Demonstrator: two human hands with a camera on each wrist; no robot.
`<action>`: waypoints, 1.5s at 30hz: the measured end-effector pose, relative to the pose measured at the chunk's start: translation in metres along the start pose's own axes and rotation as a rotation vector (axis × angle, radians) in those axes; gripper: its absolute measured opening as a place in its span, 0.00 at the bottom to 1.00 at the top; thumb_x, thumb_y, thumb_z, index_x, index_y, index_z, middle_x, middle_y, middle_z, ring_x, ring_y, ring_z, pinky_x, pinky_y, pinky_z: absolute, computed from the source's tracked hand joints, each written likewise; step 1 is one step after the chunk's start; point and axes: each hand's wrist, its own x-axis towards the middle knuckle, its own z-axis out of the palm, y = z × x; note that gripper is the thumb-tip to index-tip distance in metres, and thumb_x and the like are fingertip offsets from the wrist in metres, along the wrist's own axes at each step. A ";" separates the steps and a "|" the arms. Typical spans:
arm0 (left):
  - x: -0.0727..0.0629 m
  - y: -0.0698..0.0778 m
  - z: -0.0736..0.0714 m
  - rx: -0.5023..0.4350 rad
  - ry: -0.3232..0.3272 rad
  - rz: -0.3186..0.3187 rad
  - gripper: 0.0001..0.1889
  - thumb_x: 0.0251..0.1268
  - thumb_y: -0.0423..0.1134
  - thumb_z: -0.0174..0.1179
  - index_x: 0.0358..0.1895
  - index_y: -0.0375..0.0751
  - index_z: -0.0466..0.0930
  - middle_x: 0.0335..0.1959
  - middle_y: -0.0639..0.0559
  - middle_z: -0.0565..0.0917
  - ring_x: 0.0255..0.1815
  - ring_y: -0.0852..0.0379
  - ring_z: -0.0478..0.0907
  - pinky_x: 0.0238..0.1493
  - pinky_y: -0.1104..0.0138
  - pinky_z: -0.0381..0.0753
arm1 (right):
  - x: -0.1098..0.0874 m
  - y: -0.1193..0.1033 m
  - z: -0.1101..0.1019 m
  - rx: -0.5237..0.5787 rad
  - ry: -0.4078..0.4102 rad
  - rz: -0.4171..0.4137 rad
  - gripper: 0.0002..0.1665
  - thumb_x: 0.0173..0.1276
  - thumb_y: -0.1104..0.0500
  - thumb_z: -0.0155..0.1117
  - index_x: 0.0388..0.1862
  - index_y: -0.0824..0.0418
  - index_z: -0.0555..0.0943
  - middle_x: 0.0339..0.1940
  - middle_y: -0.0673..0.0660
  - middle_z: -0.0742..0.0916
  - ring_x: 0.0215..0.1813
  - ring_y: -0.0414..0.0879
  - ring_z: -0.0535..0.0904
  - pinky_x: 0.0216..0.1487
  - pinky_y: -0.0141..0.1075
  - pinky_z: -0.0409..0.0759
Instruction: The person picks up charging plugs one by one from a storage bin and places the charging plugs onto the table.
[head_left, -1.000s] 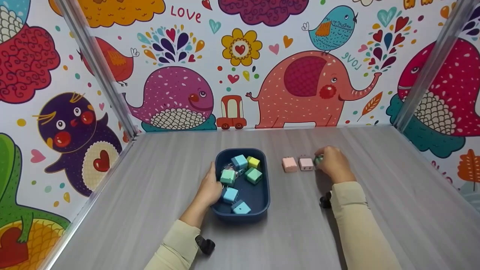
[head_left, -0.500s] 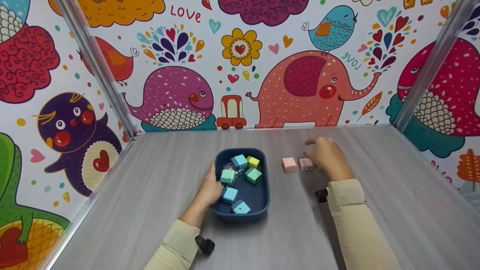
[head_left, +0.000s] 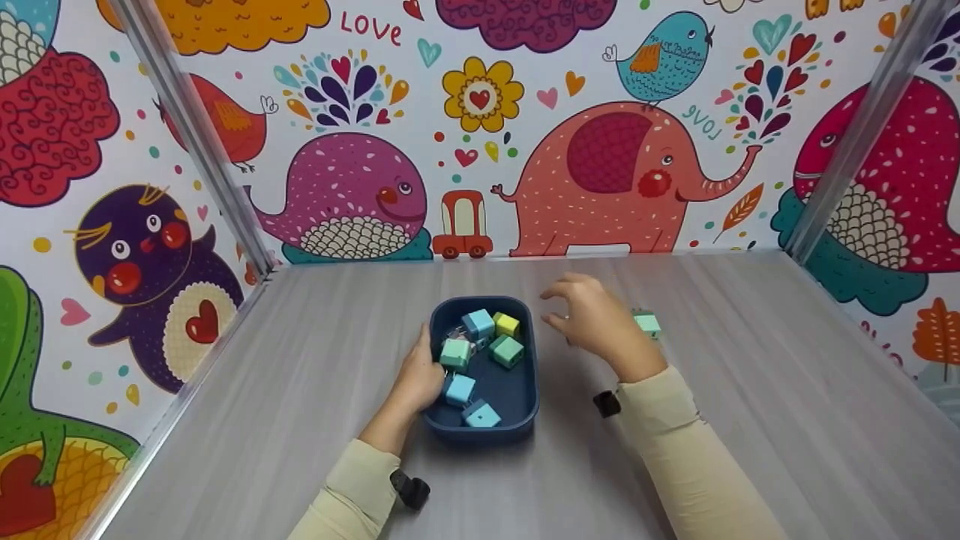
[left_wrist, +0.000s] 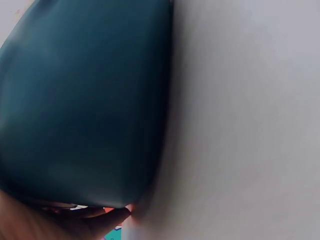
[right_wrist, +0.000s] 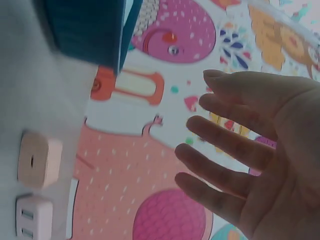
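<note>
My left hand [head_left: 420, 375] grips the left side of a dark blue bin [head_left: 480, 432], thumb at the rim; in the left wrist view its fingers [left_wrist: 107, 222] lie along the wall. Several cube charger plugs sit inside: blue [head_left: 478, 324], yellow [head_left: 508, 325], green [head_left: 507, 351]. Just right of the bin, my right hand [head_left: 600, 322] hovers over the table with nothing in it; the right wrist view shows its fingers spread. A peach charger plug [right_wrist: 40, 160] and a pale pink one [right_wrist: 34, 217] stand under it, hidden in the head view. A mint charger plug [head_left: 646, 325] stands behind its wrist.
The grey table [head_left: 337, 322] meets a cartoon-printed wall [head_left: 480, 165] at the back. Metal posts [head_left: 199, 135] rise at both back corners. Each cuff carries a small black camera [head_left: 411, 491].
My right hand has let go of the mint charger plug and moved left toward the bin, now covering the two pink plugs. The left hand and bin have stayed put.
</note>
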 end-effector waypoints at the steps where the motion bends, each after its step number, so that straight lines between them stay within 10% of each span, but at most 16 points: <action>1: 0.000 0.000 0.000 0.001 0.001 0.001 0.41 0.68 0.18 0.41 0.85 0.25 0.40 0.85 0.26 0.49 0.86 0.32 0.46 0.83 0.42 0.50 | 0.000 -0.004 0.003 -0.001 0.000 -0.020 0.19 0.68 0.60 0.79 0.57 0.62 0.90 0.57 0.62 0.88 0.59 0.57 0.84 0.57 0.51 0.87; 22: 0.001 0.001 0.000 0.027 -0.003 0.004 0.41 0.69 0.18 0.42 0.85 0.24 0.41 0.85 0.27 0.49 0.86 0.32 0.47 0.83 0.42 0.52 | -0.006 -0.031 0.060 -0.036 -0.069 -0.313 0.16 0.66 0.65 0.79 0.53 0.64 0.91 0.50 0.61 0.90 0.53 0.53 0.87 0.58 0.45 0.87; 45: 0.001 -0.001 -0.001 0.016 -0.008 -0.019 0.41 0.71 0.19 0.41 0.86 0.28 0.39 0.86 0.28 0.49 0.86 0.34 0.48 0.82 0.42 0.54 | 0.011 -0.028 0.093 -0.197 -0.140 -0.292 0.11 0.70 0.65 0.75 0.50 0.65 0.92 0.47 0.60 0.89 0.48 0.52 0.87 0.56 0.44 0.88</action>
